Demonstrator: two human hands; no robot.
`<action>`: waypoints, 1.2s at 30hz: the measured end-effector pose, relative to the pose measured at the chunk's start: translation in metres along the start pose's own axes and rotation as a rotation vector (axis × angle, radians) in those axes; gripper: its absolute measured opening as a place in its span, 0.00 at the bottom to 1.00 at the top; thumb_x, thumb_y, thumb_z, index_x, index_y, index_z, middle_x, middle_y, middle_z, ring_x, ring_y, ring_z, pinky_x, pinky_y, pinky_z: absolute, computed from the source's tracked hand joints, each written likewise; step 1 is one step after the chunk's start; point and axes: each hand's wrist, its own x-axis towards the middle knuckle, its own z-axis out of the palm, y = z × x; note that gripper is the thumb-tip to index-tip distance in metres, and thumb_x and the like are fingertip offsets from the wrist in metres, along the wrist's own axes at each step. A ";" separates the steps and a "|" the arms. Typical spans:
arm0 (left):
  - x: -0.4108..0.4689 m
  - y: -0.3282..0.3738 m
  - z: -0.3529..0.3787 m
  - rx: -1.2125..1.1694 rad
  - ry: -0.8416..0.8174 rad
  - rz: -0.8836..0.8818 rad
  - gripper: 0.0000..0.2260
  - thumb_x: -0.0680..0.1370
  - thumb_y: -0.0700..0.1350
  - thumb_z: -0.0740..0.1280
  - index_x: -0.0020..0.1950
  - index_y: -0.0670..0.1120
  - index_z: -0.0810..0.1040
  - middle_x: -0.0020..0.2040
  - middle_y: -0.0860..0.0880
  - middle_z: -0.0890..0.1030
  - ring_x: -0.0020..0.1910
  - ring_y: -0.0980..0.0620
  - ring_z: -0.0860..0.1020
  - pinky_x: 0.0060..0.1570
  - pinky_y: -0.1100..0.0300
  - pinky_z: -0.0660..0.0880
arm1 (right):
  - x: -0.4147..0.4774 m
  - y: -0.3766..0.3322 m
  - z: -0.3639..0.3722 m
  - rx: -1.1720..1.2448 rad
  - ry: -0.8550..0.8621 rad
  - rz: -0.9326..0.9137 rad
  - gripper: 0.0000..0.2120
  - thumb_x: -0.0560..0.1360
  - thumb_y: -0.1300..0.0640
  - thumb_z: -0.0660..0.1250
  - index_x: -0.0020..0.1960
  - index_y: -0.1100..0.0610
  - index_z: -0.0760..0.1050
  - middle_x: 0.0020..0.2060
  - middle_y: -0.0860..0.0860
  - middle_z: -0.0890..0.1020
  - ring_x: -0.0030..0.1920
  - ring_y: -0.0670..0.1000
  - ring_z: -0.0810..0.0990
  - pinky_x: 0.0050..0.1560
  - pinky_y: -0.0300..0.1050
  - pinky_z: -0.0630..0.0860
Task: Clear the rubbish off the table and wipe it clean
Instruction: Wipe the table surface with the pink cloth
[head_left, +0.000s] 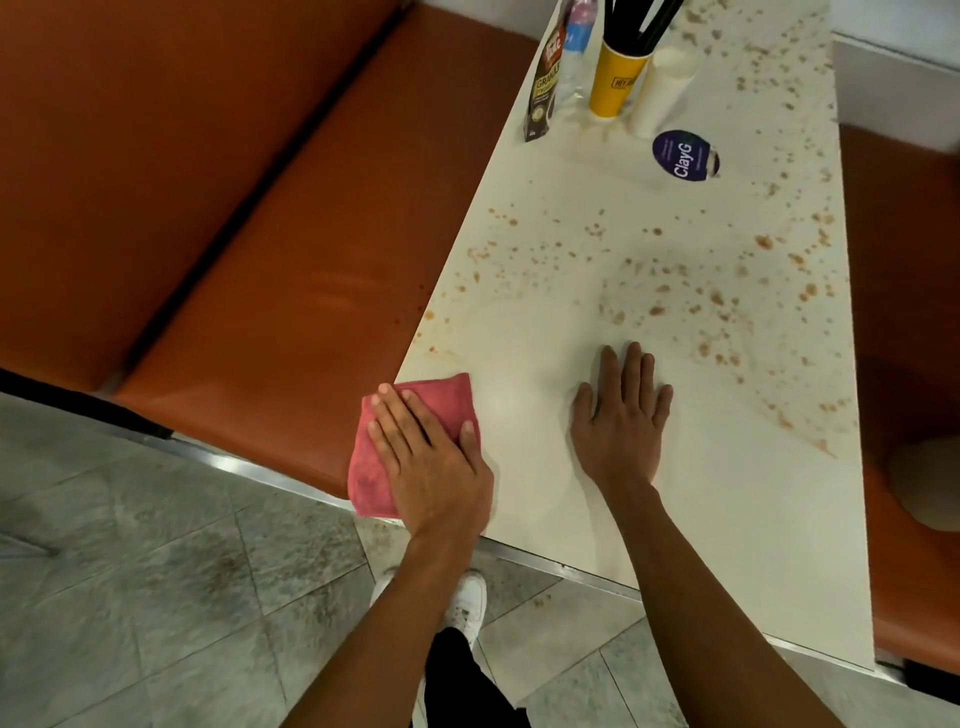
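Note:
A long white table (691, 467) runs away from me, speckled with brown stains over its middle and far right. My left hand (431, 457) lies flat with straight fingers on a folded pink cloth (374, 467) at the table's near left corner. My right hand (621, 415) rests palm down, fingers spread, on the bare tabletop to the right of the cloth. At the far end stand a yellow cup (615, 78) with black straws, a white cup (662, 88), a plastic bottle (574, 47) and a brown snack packet (545, 88). A round dark-blue sticker (683, 155) lies near them.
Orange padded benches (249, 218) flank the table on the left and right (914, 291). Grey tiled floor (156, 597) lies below, with my white shoe (467, 603) near the table's front edge. A pale rounded object (930, 483) sits on the right bench.

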 end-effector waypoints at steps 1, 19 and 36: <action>0.004 -0.002 0.001 0.002 0.005 0.029 0.36 0.87 0.59 0.50 0.83 0.33 0.50 0.84 0.32 0.49 0.84 0.35 0.46 0.83 0.40 0.47 | 0.000 0.000 0.001 -0.005 0.008 -0.001 0.31 0.85 0.41 0.45 0.86 0.51 0.52 0.86 0.54 0.49 0.85 0.54 0.44 0.83 0.63 0.45; 0.070 -0.011 -0.003 0.163 -0.035 0.323 0.33 0.86 0.60 0.43 0.86 0.42 0.45 0.86 0.42 0.45 0.85 0.47 0.41 0.84 0.45 0.47 | 0.003 0.000 -0.001 -0.007 0.040 -0.016 0.32 0.85 0.42 0.48 0.85 0.52 0.54 0.85 0.55 0.51 0.85 0.55 0.46 0.83 0.64 0.47; 0.071 0.000 0.000 0.117 -0.033 0.307 0.33 0.87 0.61 0.45 0.86 0.43 0.46 0.86 0.43 0.46 0.85 0.47 0.42 0.84 0.46 0.47 | 0.000 0.003 0.001 -0.028 0.050 -0.022 0.31 0.85 0.42 0.48 0.85 0.52 0.53 0.85 0.54 0.51 0.85 0.54 0.45 0.83 0.63 0.47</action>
